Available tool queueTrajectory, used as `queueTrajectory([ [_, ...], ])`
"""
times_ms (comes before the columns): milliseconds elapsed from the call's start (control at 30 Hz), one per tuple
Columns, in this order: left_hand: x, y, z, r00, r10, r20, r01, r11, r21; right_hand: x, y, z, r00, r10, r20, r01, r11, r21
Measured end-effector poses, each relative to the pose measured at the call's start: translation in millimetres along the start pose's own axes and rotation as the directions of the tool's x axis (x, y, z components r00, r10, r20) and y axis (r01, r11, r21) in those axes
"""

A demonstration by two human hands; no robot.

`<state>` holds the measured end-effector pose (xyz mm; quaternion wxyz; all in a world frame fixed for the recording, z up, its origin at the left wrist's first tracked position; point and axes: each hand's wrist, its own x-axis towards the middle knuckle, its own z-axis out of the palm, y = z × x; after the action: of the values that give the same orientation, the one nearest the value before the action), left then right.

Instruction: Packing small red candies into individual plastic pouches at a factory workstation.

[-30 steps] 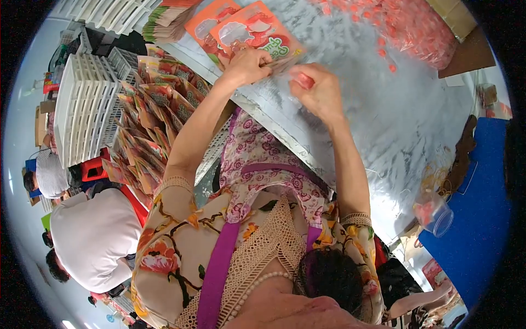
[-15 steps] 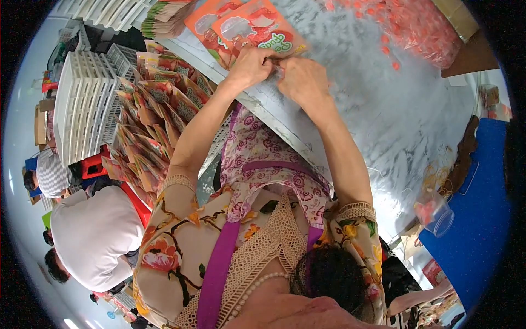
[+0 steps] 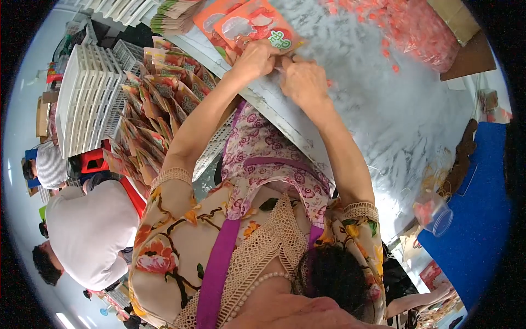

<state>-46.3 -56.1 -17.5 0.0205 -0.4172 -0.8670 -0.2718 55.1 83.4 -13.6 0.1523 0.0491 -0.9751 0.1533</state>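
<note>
A flat orange-red pouch [image 3: 262, 21] with printed fruit lies on the grey-white table, overlapping a second pouch [image 3: 207, 23] of the same kind. My left hand [image 3: 255, 59] is closed on its near edge, the fingers curled over the pouch. Close beside it, my right hand [image 3: 304, 80] is closed near the pouch's near right corner, thumb and fingers pressed together. What lies between its fingertips is mostly hidden by the knuckles.
Filled pouches [image 3: 148, 118] stand packed in a crate left of the table. A pouch stack [image 3: 174, 17] lies at the table's far left. Small red wrapped pieces [image 3: 408, 30] spill from a clear bag at far right. White crates [image 3: 90, 101] and a seated person [image 3: 93, 236] are at left.
My right hand has shifted slightly, its fingers more curled now. My left hand stays at the pouch edge. The view has moved a little, and the pouches remain on the table.
</note>
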Motion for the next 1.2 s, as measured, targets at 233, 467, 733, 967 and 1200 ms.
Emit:
queueTrajectory([
  [233, 2.5, 6.3, -8.1, 0.977, -0.195, 0.085, 0.201, 0.977, -0.069, -3.8, 0.8, -0.9, 1.000, -0.004, -0.004, 0.004, 1.000, -0.022],
  [467, 3.6, -7.2, 0.7, 0.981, -0.155, 0.119, 0.168, 0.979, -0.113, 20.2, -7.1, -17.0, 0.954, 0.024, 0.300, -0.003, 0.997, -0.071],
  [733, 0.0, -1.5, 4.0, 0.945, 0.140, -0.294, -0.134, 0.990, 0.042, 46.2, -8.4, -23.2, 0.874, -0.006, 0.486, 0.077, 0.989, -0.126],
  [967, 18.3, -0.9, -17.7, 0.936, 0.063, -0.347, -0.077, 0.997, -0.027, 39.4, -2.5, -22.7, 0.863, -0.013, 0.505, 0.084, 0.990, -0.117],
  [1200, 9.6, 9.8, -20.9, 0.972, -0.104, -0.211, 0.079, 0.989, -0.124, -5.3, 18.3, -35.0, 0.994, 0.051, 0.099, -0.075, 0.963, 0.259],
])
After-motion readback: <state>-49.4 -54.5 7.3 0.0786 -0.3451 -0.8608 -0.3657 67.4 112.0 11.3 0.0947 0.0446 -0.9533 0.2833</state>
